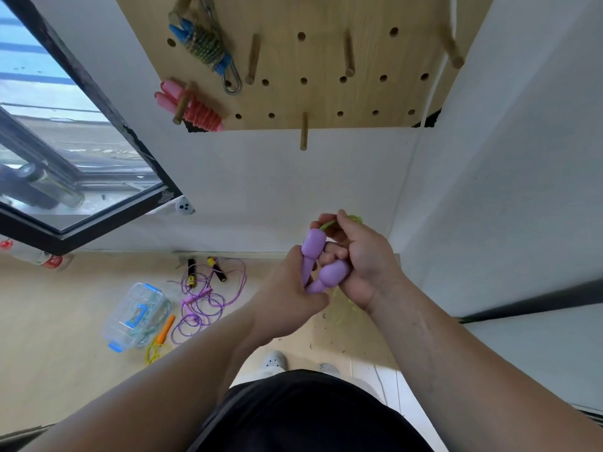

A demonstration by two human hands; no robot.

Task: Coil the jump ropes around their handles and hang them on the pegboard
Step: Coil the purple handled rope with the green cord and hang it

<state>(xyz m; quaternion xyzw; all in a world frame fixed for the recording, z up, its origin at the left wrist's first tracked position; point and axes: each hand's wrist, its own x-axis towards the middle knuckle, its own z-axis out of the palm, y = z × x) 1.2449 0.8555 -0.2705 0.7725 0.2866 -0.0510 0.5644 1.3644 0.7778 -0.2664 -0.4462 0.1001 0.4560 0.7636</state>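
While gripping two purple handles (310,256) side by side w/ left hand (287,295), prob. to keep them together, pinching green rope (328,224) at top w/ right hand (368,262), ready to wind. On floor: loose purple ropes (208,301), clear box (143,290). Up on pegboard (326,102): pink rope (192,107), blue rope (202,44) hung on pegs already. No words readable.

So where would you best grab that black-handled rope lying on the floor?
By its black handles, coming from above: they lie flat on the floor, stiff and graspable, while the thin cord sprawls in loose tangled loops.
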